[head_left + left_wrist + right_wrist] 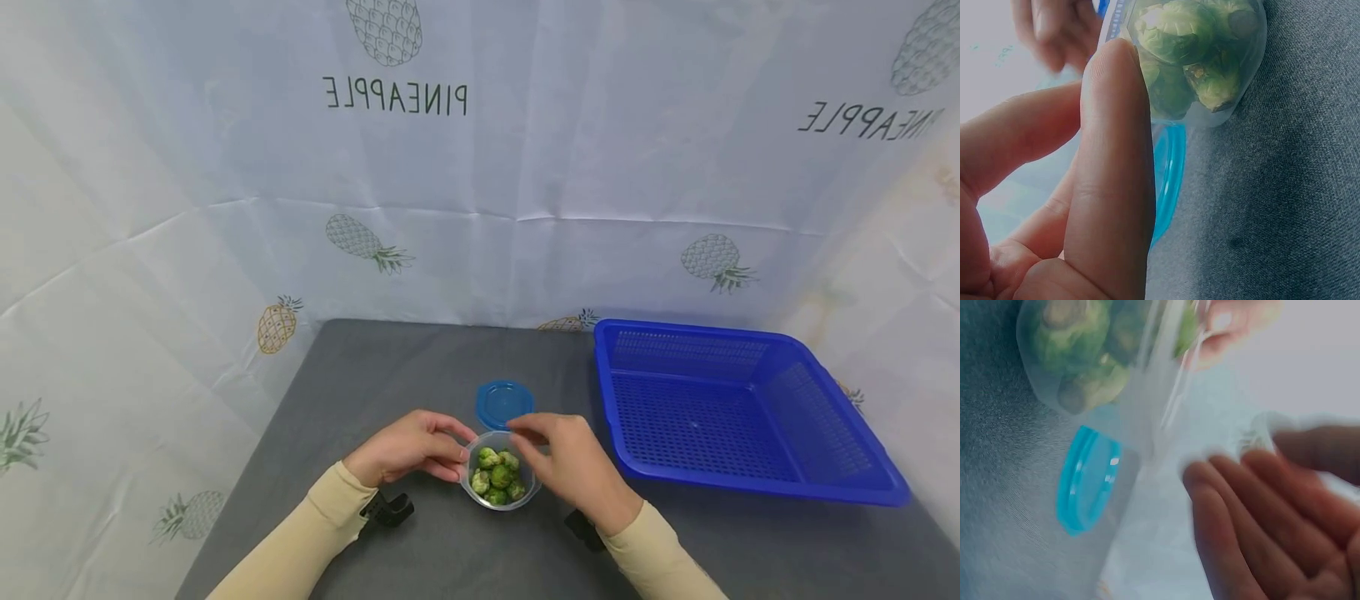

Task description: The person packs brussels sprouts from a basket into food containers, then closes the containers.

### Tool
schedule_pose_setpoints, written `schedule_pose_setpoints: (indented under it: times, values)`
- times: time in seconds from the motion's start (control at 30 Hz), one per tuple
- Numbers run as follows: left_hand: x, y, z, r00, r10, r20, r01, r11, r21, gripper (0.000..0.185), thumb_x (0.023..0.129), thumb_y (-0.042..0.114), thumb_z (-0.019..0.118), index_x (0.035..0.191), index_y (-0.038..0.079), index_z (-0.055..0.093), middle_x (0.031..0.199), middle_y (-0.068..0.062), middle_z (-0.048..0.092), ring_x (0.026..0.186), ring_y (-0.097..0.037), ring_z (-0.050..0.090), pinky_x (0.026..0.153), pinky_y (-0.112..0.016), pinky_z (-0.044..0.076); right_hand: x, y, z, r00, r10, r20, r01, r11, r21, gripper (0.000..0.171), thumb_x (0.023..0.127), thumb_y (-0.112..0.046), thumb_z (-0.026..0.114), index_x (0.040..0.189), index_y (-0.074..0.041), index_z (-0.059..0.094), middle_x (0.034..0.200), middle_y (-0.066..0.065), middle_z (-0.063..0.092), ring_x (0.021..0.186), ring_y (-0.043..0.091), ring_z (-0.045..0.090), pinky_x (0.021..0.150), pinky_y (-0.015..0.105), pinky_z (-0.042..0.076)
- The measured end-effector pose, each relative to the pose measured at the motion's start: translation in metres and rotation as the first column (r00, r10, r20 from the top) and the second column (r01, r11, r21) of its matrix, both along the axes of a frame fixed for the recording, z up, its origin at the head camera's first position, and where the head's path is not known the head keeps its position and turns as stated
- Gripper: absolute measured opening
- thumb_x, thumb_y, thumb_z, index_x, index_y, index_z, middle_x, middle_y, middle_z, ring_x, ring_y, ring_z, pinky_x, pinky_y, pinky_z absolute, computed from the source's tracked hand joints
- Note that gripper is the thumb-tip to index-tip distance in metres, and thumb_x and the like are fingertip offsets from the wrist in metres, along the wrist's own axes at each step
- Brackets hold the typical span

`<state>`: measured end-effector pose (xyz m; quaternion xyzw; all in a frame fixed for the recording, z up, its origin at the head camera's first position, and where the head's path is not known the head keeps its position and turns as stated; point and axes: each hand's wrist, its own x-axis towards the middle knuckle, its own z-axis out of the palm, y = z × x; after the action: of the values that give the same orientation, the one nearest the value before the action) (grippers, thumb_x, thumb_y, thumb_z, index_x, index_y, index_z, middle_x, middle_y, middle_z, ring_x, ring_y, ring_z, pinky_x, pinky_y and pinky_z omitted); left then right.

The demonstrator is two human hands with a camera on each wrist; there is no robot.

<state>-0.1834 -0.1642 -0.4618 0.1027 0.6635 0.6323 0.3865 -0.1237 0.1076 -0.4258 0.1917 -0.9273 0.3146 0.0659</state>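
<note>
Closest to me, my left hand [411, 447] has its grip on the clear tub [501, 481] of Brussels sprouts [497, 478], fingers curled round its left wall, I judge to keep it from sliding on the grey bench [375, 392]. My right hand [572, 463] hangs over the tub's right rim with fingers loosely bent; it holds nothing that I can see, and whether the fingertips touch the rim I cannot tell. Just behind the tub the blue lid [503, 402] lies flat, off and out of my way. Farther right stands the blue basket [825, 467], with the pineapple-print sheet [225, 208] beyond it.
</note>
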Motion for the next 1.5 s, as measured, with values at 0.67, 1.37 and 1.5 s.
schedule_pose_setpoints:
  times: [0.67,1.37,1.5]
  values:
    - [-0.048,0.014,-0.019,0.975,0.207,-0.076,-0.216,0.964,-0.155,0.032,0.106,0.017,0.069,0.124,-0.01,0.073,0.098,-0.014,0.076,0.085,-0.016,0.08,0.082,-0.032,0.07,-0.047,0.016,-0.068,0.947,-0.275,0.165,0.277,0.961,0.013,0.034,0.104,-0.001,0.057,0.132,0.005,0.074,0.102,0.015,0.072,0.092,0.027,0.067,0.081,0.044,0.059]
    - [-0.05,0.032,0.001,0.943,0.329,-0.055,-0.334,0.934,-0.126,0.027,0.104,0.009,0.07,0.125,-0.007,0.075,0.109,-0.018,0.077,0.089,-0.016,0.077,0.087,-0.034,0.07,-0.051,0.017,-0.059,0.953,-0.235,0.193,0.265,0.953,-0.148,0.029,0.102,-0.005,0.068,0.129,-0.006,0.079,0.12,0.01,0.081,0.109,0.027,0.077,0.096,0.051,0.064]
    - [-0.05,0.03,0.007,0.914,0.388,-0.122,-0.401,0.909,-0.114,0.021,0.1,0.006,0.074,0.12,-0.001,0.079,0.107,-0.015,0.077,0.086,-0.015,0.078,0.085,-0.036,0.07,-0.05,0.015,-0.049,0.943,-0.26,0.207,0.304,0.926,-0.224,0.029,0.105,-0.008,0.068,0.132,-0.01,0.077,0.117,0.007,0.081,0.104,0.022,0.079,0.093,0.046,0.067]
